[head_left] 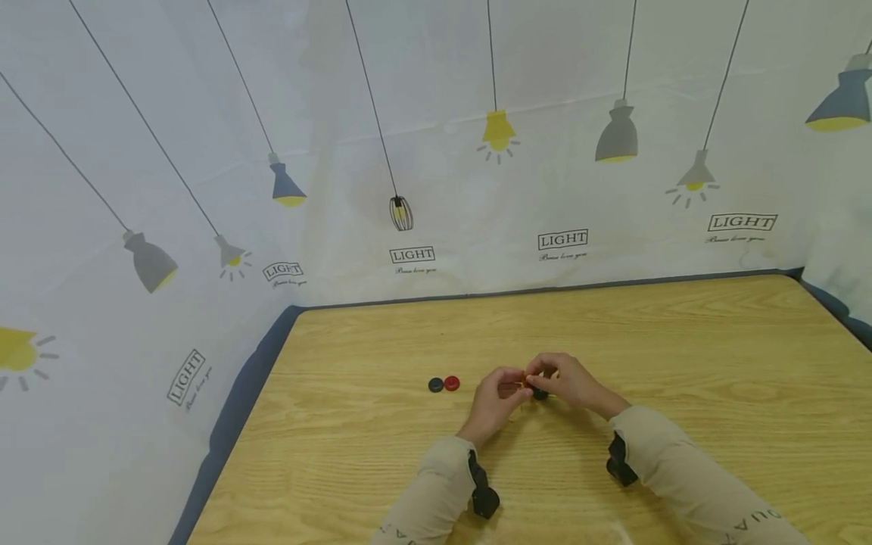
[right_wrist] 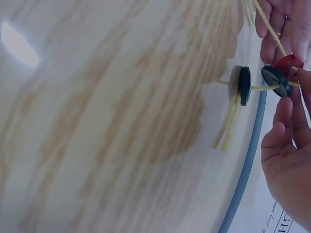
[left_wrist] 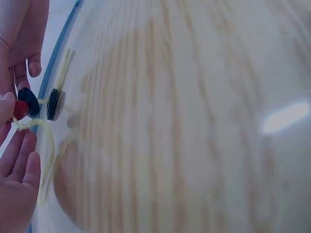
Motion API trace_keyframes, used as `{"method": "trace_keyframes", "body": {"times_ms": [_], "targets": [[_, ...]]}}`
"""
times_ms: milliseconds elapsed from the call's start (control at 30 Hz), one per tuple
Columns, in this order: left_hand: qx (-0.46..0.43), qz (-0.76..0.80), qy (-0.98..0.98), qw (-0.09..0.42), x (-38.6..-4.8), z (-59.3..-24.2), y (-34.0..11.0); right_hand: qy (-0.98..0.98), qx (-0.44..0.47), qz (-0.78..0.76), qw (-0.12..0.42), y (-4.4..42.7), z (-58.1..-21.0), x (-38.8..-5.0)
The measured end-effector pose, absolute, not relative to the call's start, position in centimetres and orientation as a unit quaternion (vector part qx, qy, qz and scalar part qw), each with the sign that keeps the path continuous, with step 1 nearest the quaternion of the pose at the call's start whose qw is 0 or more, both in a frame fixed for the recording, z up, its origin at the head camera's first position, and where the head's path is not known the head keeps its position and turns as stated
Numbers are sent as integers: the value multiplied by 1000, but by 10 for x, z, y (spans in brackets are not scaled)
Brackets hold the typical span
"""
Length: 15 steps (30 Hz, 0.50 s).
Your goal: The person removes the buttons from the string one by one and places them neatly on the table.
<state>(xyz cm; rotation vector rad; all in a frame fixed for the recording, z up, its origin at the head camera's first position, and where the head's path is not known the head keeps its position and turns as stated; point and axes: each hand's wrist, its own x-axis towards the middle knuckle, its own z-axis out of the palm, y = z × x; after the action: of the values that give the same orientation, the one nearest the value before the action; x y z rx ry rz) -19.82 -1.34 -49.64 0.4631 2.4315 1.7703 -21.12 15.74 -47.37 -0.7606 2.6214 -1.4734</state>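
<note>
Between the fingertips of both hands is a red button [head_left: 527, 381] [left_wrist: 20, 110] [right_wrist: 288, 63] on a yellow cord [right_wrist: 270, 28]. My left hand [head_left: 496, 403] [left_wrist: 18, 184] [right_wrist: 286, 26] pinches it from the left, my right hand [head_left: 571, 378] [left_wrist: 26, 36] [right_wrist: 290, 170] from the right. Touching the red one is a black button [left_wrist: 29, 102] [right_wrist: 275, 80], tilted, with the cord through it. A second black button [left_wrist: 53, 104] [right_wrist: 245, 86] stands on edge at the table, cord ends beside it. The fingertips overlap, partly hiding the red button.
Left of the hands, a black button [head_left: 436, 384] and a red button [head_left: 452, 383] lie side by side on the wooden table [head_left: 341, 469]. Behind the table hangs a white cloth [head_left: 450, 174] printed with lamps. Black devices are strapped at both wrists.
</note>
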Motion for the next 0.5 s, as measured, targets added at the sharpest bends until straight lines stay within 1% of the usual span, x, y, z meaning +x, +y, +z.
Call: {"method": "trace_keyframes", "body": {"times_ms": [233,300,467,500], "targets": [[159,608,777,38,-185,-472,-13,845,-240,-477,22,157,-471,-209],[153,614,774,35,-189,-480,-14,846,-240,-475,20,156,-467,-206],[144,611,778,21,-202,-504,-18,849,-247,-467,14,158,-470,-206],[143,608,781,21,-202,-504,-19,849,-248,-466,12,160,-475,-208]]}}
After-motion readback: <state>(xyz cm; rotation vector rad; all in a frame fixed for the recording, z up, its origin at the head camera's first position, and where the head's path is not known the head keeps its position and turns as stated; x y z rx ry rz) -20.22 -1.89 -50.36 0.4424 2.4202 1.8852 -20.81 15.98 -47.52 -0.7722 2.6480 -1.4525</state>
